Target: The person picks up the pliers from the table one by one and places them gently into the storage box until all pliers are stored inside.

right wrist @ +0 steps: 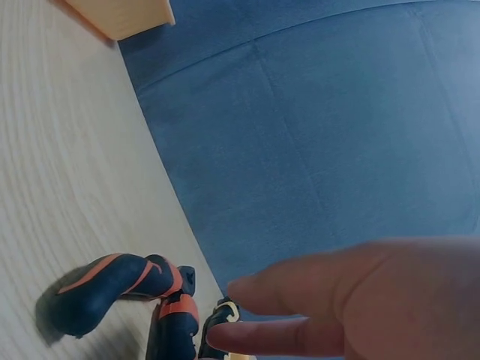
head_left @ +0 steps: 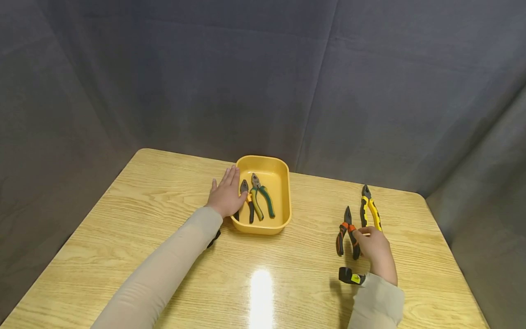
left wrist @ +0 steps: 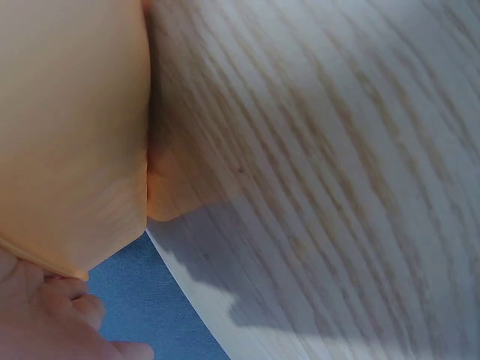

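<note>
My left hand (head_left: 226, 193) lies with straight fingers along the left rim of a yellow plastic tray (head_left: 282, 192). Inside the tray are pliers with green and yellow handles (head_left: 267, 201) and pliers with black and orange-yellow handles (head_left: 250, 210); a further dark handle shows partly beneath the hand. On the right, my right hand (head_left: 377, 251) has its fingertips right at one handle of black-and-orange pliers (head_left: 342, 237). Its fingers look extended in the right wrist view, close to these pliers (right wrist: 112, 289). Beyond the hand lie yellow-and-black pliers (head_left: 365, 201), their lower handles partly hidden.
The wooden table (head_left: 185, 278) has its back edge along a grey-blue curtain (head_left: 230, 91). In the left wrist view the tray's outer wall (left wrist: 75, 135) stands beside the wood surface. A black wrist device (head_left: 349, 275) with a bright label sits at the right sleeve.
</note>
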`<state>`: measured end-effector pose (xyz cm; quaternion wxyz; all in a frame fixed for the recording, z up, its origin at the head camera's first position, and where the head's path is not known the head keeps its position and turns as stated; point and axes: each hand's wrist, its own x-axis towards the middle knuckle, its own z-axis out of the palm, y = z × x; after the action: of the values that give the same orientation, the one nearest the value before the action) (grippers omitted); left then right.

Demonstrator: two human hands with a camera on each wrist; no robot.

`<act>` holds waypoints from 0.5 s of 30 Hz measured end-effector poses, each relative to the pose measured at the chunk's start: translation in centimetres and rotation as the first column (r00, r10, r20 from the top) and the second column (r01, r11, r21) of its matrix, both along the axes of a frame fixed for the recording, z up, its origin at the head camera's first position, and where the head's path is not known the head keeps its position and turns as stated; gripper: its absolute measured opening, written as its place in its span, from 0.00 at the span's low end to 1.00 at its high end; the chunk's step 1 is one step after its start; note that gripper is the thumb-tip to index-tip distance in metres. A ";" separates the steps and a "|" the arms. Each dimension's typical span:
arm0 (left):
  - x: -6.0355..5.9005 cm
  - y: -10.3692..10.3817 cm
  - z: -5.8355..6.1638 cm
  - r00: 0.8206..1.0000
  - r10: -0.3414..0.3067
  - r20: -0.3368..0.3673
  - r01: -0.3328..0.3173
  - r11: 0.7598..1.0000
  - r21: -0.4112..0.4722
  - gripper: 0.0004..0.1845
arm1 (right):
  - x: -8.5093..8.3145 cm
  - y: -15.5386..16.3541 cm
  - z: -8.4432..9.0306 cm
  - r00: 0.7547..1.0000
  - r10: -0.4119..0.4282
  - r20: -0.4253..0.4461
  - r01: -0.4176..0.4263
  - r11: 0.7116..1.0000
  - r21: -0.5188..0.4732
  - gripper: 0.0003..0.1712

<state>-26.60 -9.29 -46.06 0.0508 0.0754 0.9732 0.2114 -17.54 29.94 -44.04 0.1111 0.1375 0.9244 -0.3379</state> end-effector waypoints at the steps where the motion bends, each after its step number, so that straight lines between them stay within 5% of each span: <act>1: 0.0 0.0 0.1 1.000 -0.001 -0.001 0.001 1.000 0.002 0.42 | -0.1 0.0 -0.1 1.000 0.003 0.001 -0.003 1.000 -0.001 0.30; 15: -0.2 -0.1 -0.2 1.000 -0.002 0.009 0.002 1.000 0.002 0.43 | -0.6 0.3 -1.2 0.999 0.033 -0.002 -0.033 0.999 0.040 0.26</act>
<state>-26.81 -9.34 -46.21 0.0553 0.0752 0.9727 0.2125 -18.15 30.23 -45.27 0.1126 0.1237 0.9333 -0.3178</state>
